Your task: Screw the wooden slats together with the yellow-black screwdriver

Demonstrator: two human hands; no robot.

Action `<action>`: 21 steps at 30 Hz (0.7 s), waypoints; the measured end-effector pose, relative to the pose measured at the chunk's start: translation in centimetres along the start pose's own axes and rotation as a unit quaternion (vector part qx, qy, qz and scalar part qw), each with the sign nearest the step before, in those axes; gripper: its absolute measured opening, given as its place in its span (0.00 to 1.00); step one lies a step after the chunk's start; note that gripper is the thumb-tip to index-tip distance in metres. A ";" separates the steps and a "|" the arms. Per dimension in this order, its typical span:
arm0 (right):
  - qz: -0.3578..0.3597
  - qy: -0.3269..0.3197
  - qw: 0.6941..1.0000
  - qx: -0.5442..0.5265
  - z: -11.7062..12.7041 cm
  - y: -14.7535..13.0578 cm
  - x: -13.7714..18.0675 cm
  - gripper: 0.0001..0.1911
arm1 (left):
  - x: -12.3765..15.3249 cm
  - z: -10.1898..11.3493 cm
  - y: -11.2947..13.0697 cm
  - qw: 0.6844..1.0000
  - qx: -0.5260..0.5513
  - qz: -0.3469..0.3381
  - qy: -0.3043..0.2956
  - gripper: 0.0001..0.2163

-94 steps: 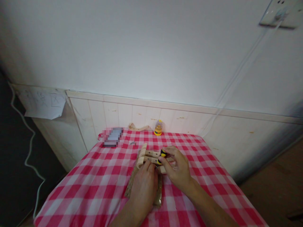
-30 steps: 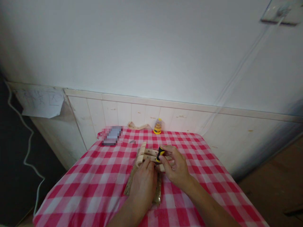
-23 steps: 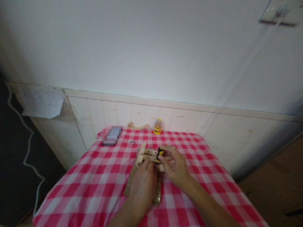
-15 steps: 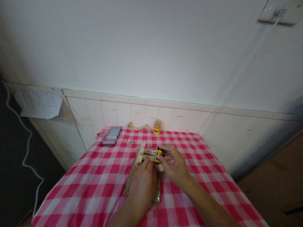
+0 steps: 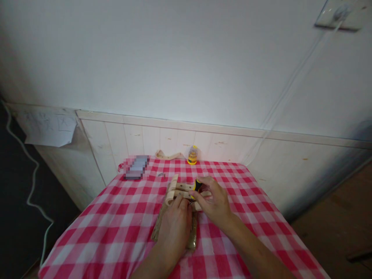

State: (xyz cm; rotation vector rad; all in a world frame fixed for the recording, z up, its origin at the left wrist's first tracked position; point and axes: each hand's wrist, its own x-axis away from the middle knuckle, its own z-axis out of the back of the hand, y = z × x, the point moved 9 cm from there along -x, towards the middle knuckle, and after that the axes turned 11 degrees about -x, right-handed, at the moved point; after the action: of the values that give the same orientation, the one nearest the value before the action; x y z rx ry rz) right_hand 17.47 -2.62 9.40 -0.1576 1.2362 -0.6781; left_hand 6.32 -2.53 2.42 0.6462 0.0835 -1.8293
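My right hand [image 5: 216,201] grips a short yellow-and-black screwdriver [image 5: 197,185], tilted over pale wooden pieces. Its tip is hard to make out near my left fingertips. My left hand [image 5: 176,221] is closed, fingers bent down onto the nearer wooden hook piece [image 5: 171,196], which has a curved left end and dark screw spots. Just beyond it lies a second, similar wooden piece [image 5: 181,186]. Both rest on a brown board [image 5: 158,226] that looks wrapped in shiny plastic, partly covered by my left hand.
A red-and-white checked cloth [image 5: 110,228] covers the table. Toward the wall are a blurred-out phone-like object [image 5: 137,167], a few small metal bits [image 5: 161,174], another wooden hook piece [image 5: 168,156] and a yellow-capped clear bottle [image 5: 192,155]. A white cable [image 5: 36,174] hangs at left.
The screwdriver handle has turned in my right fingers, showing more black and leaning further right. My left hand and the wooden pieces stay nearly in place.
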 end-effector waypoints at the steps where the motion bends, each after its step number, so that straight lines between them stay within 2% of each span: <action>1: 0.001 -0.006 1.000 -0.002 0.0 -0.2 0.0 0.17 | 0.0 0.0 0.0 1.000 0.003 0.002 0.003 0.13; 5: -0.021 -0.020 0.999 -0.016 -0.1 0.0 0.3 0.19 | 0.0 0.0 -0.1 1.000 0.005 0.007 -0.001 0.11; 12: -0.058 -0.001 0.998 -0.038 0.2 1.4 0.8 0.18 | 0.0 -0.5 -0.4 0.999 -0.010 0.024 -0.038 0.12; 21: -0.068 0.012 0.997 -0.035 0.3 1.2 0.3 0.15 | -0.1 -0.5 -0.3 0.999 0.000 0.020 -0.048 0.13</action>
State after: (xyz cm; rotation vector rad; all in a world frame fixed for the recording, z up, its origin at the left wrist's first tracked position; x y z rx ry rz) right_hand 18.21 -1.95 8.68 -0.2941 1.2820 -0.7560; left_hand 6.23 -2.15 1.94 0.5542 0.0063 -1.8181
